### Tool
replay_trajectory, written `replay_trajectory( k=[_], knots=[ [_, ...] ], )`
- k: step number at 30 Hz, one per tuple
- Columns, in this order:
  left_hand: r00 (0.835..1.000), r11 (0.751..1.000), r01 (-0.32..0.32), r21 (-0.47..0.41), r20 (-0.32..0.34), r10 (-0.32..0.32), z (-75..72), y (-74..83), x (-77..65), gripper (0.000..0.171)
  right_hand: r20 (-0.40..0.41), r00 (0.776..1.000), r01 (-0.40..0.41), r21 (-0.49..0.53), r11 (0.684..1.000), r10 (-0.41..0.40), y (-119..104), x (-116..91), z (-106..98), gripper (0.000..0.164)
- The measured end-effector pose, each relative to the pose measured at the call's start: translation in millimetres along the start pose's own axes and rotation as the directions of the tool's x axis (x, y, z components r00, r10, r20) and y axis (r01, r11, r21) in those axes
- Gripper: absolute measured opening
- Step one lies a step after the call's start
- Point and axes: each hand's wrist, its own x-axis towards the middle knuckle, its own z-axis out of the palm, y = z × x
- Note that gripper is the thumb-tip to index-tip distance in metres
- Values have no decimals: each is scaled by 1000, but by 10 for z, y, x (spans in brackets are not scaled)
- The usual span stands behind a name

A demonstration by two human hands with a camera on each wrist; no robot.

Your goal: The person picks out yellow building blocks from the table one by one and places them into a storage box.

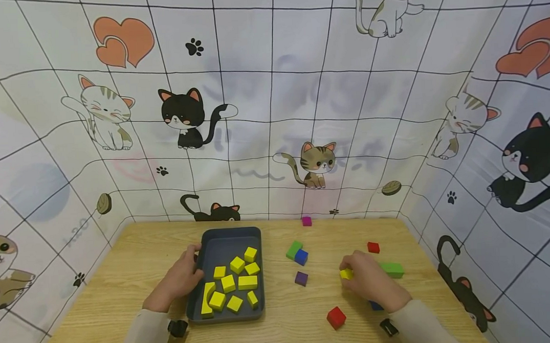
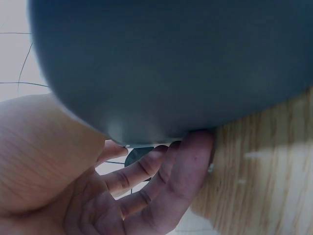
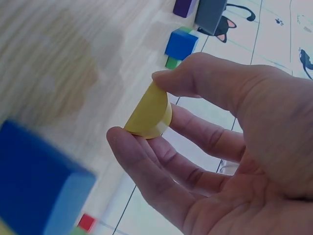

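My left hand holds the left edge of a dark grey tray, thumb over the rim. In the left wrist view its fingers lie against the tray's outer wall, close to the tabletop. Several yellow blocks lie loose in the tray. Over on the right, my right hand pinches a yellow half-round block between thumb and fingertips. Next to that hand lie a green block and a blue block, the latter partly hidden under the wrist.
Red blocks lie in front of and beyond the right hand. Mid-table are a green block against a blue block, plus a purple block. A magenta block sits by the back edge, near the cat-print wall cloth.
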Motion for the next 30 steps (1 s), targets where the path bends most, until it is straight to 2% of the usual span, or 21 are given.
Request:
replay_trajectory(
  k=[6, 13, 18, 30],
  knots=[
    [1000, 1000, -1, 0, -9, 1, 4, -10, 4, 68, -5, 1000, 29, -10, 1000, -29, -175, 170, 55, 21],
    [999, 999, -31, 6, -11, 31, 9, -18, 13, 68, 4, 995, 99, 28, 995, -99, -402, 386, 49, 22],
    [999, 1000, -28, 3, -16, 28, 3, -3, 6, 68, 1, 989, 145, 56, 988, -146, -572, 530, 50, 23],
    [1000, 1000, -13, 2, -11, 13, 2, 5, -2, 68, -21, 961, 278, 82, 957, -277, -882, 911, 236, 29]
  ],
)
